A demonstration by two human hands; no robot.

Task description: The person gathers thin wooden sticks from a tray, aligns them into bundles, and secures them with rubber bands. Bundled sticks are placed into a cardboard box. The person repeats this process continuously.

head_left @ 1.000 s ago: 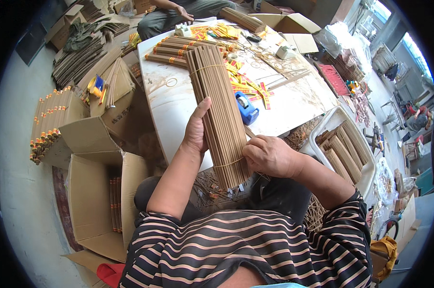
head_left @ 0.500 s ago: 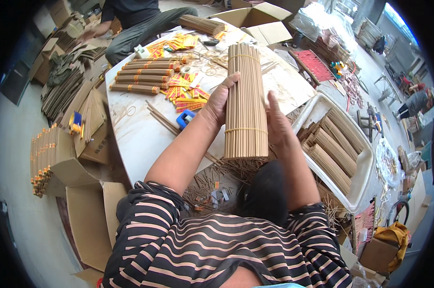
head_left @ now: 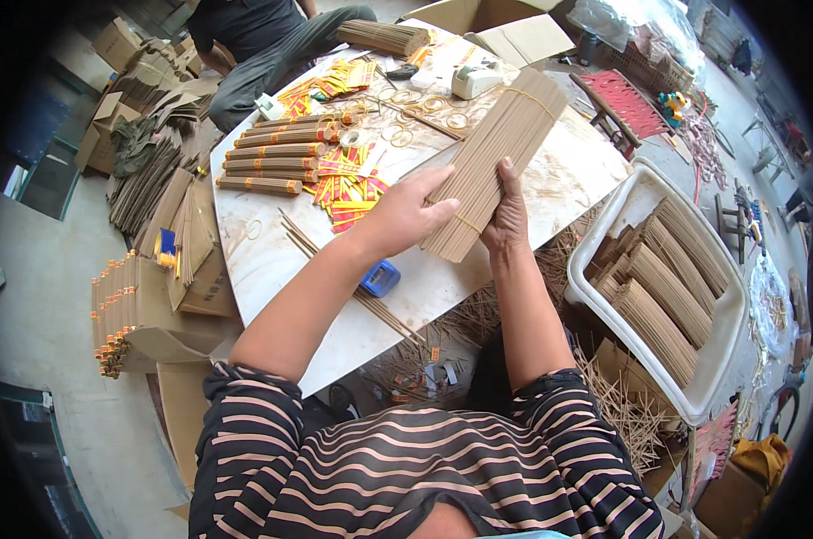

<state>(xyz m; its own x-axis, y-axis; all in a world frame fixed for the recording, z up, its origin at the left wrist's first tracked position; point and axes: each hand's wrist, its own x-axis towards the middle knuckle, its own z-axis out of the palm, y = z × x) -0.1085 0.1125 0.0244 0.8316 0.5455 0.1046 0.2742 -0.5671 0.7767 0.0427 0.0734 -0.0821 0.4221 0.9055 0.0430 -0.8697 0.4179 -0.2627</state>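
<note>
A thick bundle of brown incense sticks [head_left: 501, 153] is held over the table's near edge, its far end leaning to the right. One yellow rubber band rings it near each end. My left hand [head_left: 411, 211] wraps its left side by the lower band, thumb on top. On the right side my right hand [head_left: 508, 211] grips it, thumb up along the edge and its other fingers mostly hidden. Below my left wrist lies a blue device [head_left: 380, 278], beside several loose sticks [head_left: 335, 269].
The white table [head_left: 272, 269] bears banded stick rolls [head_left: 267, 164], red-yellow paper labels [head_left: 348, 184], rubber bands [head_left: 402, 136] and a tape dispenser [head_left: 477, 79]. A white tub [head_left: 734, 337] of bundles stands right. Cardboard boxes [head_left: 200, 278] line the left; a seated person [head_left: 254, 45] is beyond.
The bundle has gone from nearly upright in view to slanting right, and has shifted right. My right hand, loosely beside it before, now grips its side. My left hand has slid lower along it.
</note>
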